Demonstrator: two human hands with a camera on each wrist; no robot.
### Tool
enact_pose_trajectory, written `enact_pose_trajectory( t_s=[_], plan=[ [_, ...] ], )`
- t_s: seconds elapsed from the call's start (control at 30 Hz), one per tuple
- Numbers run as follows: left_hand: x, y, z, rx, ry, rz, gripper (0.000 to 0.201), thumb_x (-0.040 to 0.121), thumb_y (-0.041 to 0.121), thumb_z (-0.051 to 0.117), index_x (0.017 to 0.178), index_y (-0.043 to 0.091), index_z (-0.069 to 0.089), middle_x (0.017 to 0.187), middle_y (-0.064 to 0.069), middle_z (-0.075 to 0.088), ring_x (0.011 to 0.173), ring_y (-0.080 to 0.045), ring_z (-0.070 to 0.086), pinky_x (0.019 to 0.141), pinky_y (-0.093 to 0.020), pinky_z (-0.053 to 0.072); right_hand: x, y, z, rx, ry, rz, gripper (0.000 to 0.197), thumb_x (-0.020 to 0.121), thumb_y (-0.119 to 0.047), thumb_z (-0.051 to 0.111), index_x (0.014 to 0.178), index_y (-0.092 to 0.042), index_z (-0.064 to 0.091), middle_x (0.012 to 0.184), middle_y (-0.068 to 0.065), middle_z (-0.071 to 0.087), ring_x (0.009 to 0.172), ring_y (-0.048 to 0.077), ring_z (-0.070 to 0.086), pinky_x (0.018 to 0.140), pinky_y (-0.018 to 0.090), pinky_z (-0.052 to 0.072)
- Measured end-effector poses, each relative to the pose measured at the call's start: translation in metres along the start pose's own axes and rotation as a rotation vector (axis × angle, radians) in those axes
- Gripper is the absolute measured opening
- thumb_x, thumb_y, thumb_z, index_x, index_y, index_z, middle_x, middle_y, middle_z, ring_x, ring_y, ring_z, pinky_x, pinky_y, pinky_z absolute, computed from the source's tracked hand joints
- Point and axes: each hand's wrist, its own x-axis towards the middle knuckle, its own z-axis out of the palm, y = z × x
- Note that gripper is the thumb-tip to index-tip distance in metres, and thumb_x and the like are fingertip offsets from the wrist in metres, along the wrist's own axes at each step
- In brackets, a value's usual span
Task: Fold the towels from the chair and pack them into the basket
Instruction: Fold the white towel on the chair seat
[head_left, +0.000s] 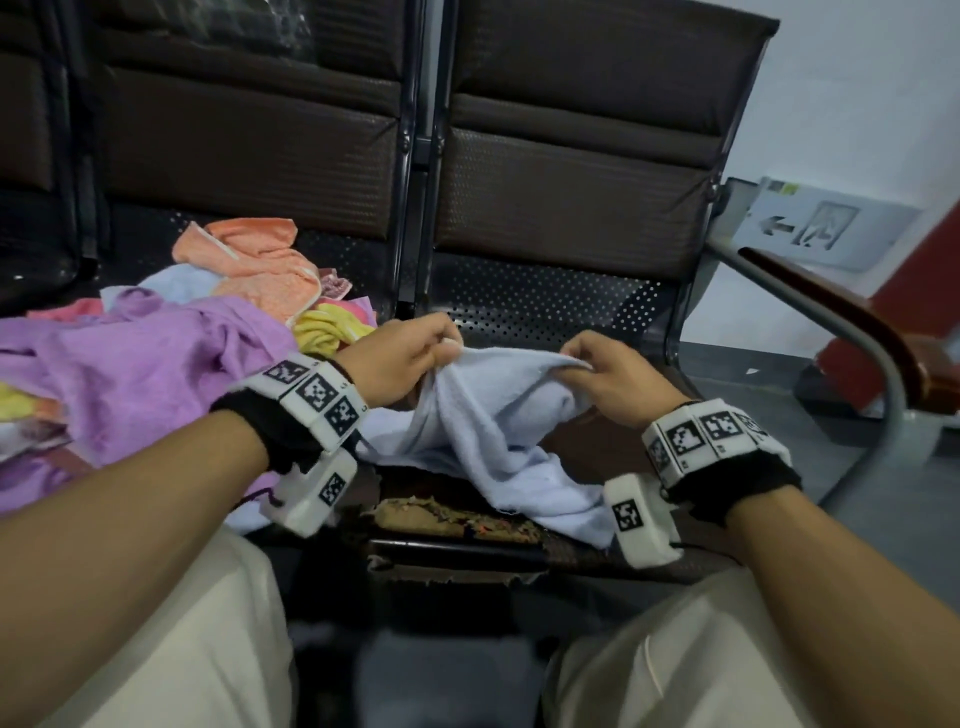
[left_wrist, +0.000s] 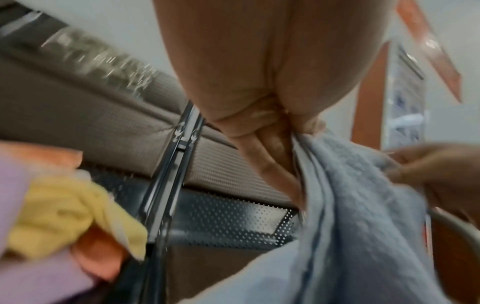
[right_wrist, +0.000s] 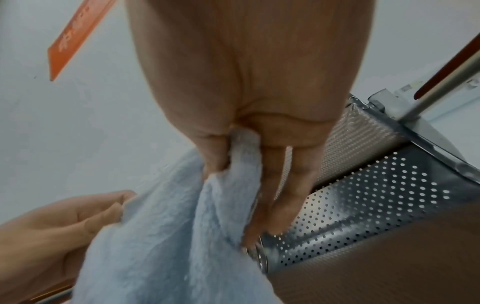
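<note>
A pale blue towel hangs between both hands over the right-hand seat. My left hand pinches its upper edge on the left, and my right hand pinches the same edge on the right. The cloth sags below them onto the seat's front. In the left wrist view the fingers clamp the blue towel. In the right wrist view the thumb and fingers grip a fold of the blue towel. A heap of towels covers the left seat: purple, orange, yellow. No basket is in view.
The seats belong to a row of dark padded chairs with perforated metal behind the cushions. A curved armrest rises at the right. The right seat's front edge is torn. My knees in cream trousers sit below.
</note>
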Motion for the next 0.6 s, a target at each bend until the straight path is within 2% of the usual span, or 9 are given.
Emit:
enact_pose_trajectory(
  t_s=[0.1, 0.2, 0.3, 0.37, 0.43, 0.5, 0.6],
  plan=[
    [-0.002, 0.019, 0.002, 0.119, -0.039, 0.035, 0.023, 0.098, 0.027, 0.043, 0.112, 0.017, 0.059, 0.095, -0.002, 0.066, 0.08, -0.015, 0.059, 0.072, -0.03, 0.05, -0.005, -0.017, -0.014, 0.051, 0.042, 0.001, 0.02, 0.093, -0.013, 0.057, 0.074, -0.019, 0.063, 0.069, 0.003, 0.064, 0.056, 0.016, 0.065, 0.043, 0.025, 0.051],
    [0.0, 0.033, -0.004, 0.195, -0.017, 0.022, 0.025, 0.099, 0.031, 0.042, 0.11, 0.019, 0.059, 0.097, -0.004, 0.066, 0.081, -0.016, 0.06, 0.078, -0.035, 0.052, -0.002, -0.04, -0.039, -0.1, 0.094, -0.036, 0.016, 0.087, -0.013, 0.061, 0.073, -0.017, 0.067, 0.066, 0.005, 0.068, 0.051, 0.013, 0.064, 0.044, 0.016, 0.045],
    [0.0, 0.048, -0.031, 0.176, 0.121, -0.011, 0.024, 0.099, 0.034, 0.039, 0.101, 0.018, 0.057, 0.088, -0.009, 0.065, 0.081, -0.026, 0.063, 0.076, -0.04, 0.052, -0.003, -0.064, -0.068, -0.131, 0.156, -0.055, 0.012, 0.085, -0.014, 0.067, 0.073, -0.017, 0.067, 0.063, 0.007, 0.067, 0.049, 0.014, 0.062, 0.045, 0.013, 0.041],
    [0.002, 0.063, -0.055, 0.187, 0.253, 0.004, 0.024, 0.099, 0.034, 0.037, 0.098, 0.019, 0.056, 0.082, -0.007, 0.064, 0.08, -0.03, 0.062, 0.071, -0.036, 0.048, -0.004, -0.083, -0.086, -0.148, 0.236, -0.088, 0.012, 0.086, -0.011, 0.065, 0.08, -0.021, 0.069, 0.073, 0.004, 0.066, 0.066, 0.012, 0.062, 0.055, 0.015, 0.041],
    [0.005, 0.078, -0.079, 0.163, 0.413, 0.035, 0.024, 0.099, 0.03, 0.039, 0.099, 0.016, 0.058, 0.088, -0.012, 0.067, 0.086, -0.032, 0.062, 0.072, -0.036, 0.044, -0.005, -0.104, -0.099, -0.109, 0.329, -0.135, 0.018, 0.085, -0.008, 0.062, 0.089, -0.022, 0.072, 0.079, 0.001, 0.065, 0.08, 0.014, 0.061, 0.066, 0.018, 0.041],
    [0.009, 0.093, -0.098, 0.094, 0.559, 0.046, 0.022, 0.098, 0.024, 0.042, 0.098, 0.012, 0.061, 0.097, -0.014, 0.067, 0.093, -0.032, 0.06, 0.073, -0.034, 0.04, -0.007, -0.12, -0.108, -0.038, 0.441, -0.158, 0.017, 0.084, -0.013, 0.06, 0.089, -0.023, 0.073, 0.079, 0.0, 0.066, 0.083, 0.015, 0.062, 0.069, 0.02, 0.04],
    [0.015, 0.104, -0.109, 0.04, 0.641, -0.006, 0.022, 0.097, 0.017, 0.042, 0.099, 0.004, 0.06, 0.104, -0.019, 0.065, 0.1, -0.034, 0.057, 0.07, -0.03, 0.03, -0.009, -0.129, -0.112, 0.039, 0.53, -0.147, 0.01, 0.084, -0.024, 0.062, 0.085, -0.024, 0.072, 0.08, -0.002, 0.068, 0.083, 0.015, 0.062, 0.069, 0.021, 0.039]
  ],
)
